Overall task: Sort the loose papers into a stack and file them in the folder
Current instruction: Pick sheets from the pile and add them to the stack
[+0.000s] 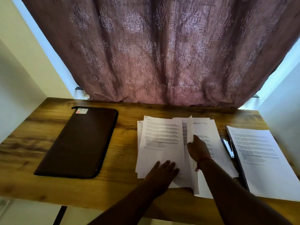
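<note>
Papers (pixel 162 138) lie fanned mid-desk, the zipped folder (pixel 78 142) well apart to their left. Left hand (pixel 164 169) presses flat, fingers straight; right hand (pixel 197 148) pinches one sheet's raised edge (pixel 189 127) — better to square the edges first, pinning the pile so nothing slides.

nothing legible tbh | printed text on loose papers (pixel 160 135) too blurry to read | sticker (pixel 82 110) on folder (pixel 78 142) also just a smudge

Matt paper sheets (pixel 162 140), grained wood table (pixel 126 187), leathery folder (pixel 78 143).
</note>
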`<state>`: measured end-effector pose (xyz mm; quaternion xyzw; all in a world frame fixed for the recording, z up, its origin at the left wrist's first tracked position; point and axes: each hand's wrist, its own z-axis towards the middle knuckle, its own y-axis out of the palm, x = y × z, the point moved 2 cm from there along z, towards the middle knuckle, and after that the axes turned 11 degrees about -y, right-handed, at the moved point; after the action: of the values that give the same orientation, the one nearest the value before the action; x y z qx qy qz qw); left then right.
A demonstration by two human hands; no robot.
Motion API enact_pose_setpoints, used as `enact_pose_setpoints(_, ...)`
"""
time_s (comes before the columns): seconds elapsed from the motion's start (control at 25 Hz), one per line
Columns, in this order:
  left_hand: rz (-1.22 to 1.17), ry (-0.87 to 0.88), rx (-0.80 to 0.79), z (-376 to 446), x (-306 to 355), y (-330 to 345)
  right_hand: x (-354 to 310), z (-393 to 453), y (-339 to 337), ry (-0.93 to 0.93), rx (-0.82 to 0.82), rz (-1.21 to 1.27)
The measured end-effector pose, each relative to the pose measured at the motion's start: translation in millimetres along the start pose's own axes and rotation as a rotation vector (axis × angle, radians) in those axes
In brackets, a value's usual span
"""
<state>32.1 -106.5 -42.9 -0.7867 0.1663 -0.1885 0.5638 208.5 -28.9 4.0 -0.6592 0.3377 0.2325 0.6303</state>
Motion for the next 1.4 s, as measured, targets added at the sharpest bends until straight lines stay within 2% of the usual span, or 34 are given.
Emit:
enact_pose_setpoints(0.08,-0.181,-0.041,0.129,-2.0,1.4,-14.3,0.1,-2.6,3.6,-0.006,-0.05,-0.027)
enact_pose_setpoints(0.16,-0.421,-0.256,0.356,1.7,-16.7,-27.3,2.3,-6.2,9.2,0.001,-0.119,-0.061)
enact_pose_setpoints(0.2,-0.493,-0.391,0.413,5.3,-31.7,-31.1,4.5,-8.5,12.3,0.008,-0.153,-0.087)
enact_pose_setpoints(0.28,-0.626,-0.642,0.364,15.8,-68.9,-25.9,8.1,-13.5,17.7,0.019,-0.201,-0.134)
enact_pose_setpoints(0.32,-0.697,-0.711,0.318,21.1,-85.7,-21.9,11.1,-15.7,20.1,0.023,-0.212,-0.149)
enact_pose_setpoints(0.4,-0.705,-0.733,0.301,25.8,-107.6,-18.5,15.9,-19.4,23.7,0.037,-0.206,-0.152)
enact_pose_setpoints(0.48,-0.586,-0.681,0.358,24.1,-112.1,-22.7,18.2,-19.6,25.3,0.054,-0.183,-0.129)
enact_pose_setpoints(0.6,-0.348,-0.379,0.475,16.4,-87.2,-32.0,20.0,-18.1,25.8,0.085,-0.155,-0.085)
enact_pose_setpoints(0.68,-0.255,-0.261,0.52,9.5,-68.0,-29.1,21.1,-16.0,25.0,0.095,-0.148,-0.074)
enact_pose_setpoints(0.84,-0.365,-0.294,0.509,13.4,-65.4,-19.1,21.6,-11.1,23.5,0.102,-0.159,-0.078)
enact_pose_setpoints(0.92,-0.5,-0.339,0.379,14.7,-70.1,-17.9,20.4,-10.0,23.3,0.107,-0.156,-0.069)
enact_pose_setpoints(1.0,-0.576,-0.365,0.322,15.5,-73.1,-17.1,20.4,-9.9,24.4,0.111,-0.15,-0.064)
enact_pose_setpoints(1.12,-0.824,-0.414,0.263,16.9,-71.0,-23.1,20.9,-9.3,24.6,0.115,-0.156,-0.062)
enact_pose_setpoints(1.24,-1.026,-0.596,0.274,28.6,-75.0,-21.6,19.4,-10.0,23.4,0.114,-0.167,-0.054)
enact_pose_setpoints(1.32,-1.006,-0.672,0.238,36.1,-76.4,-20.3,18.5,-9.5,24.4,0.132,-0.166,-0.047)
enact_pose_setpoints(1.4,-0.839,-0.691,0.171,40.0,-72.8,-20.0,19.0,-7.9,25.3,0.149,-0.161,-0.043)
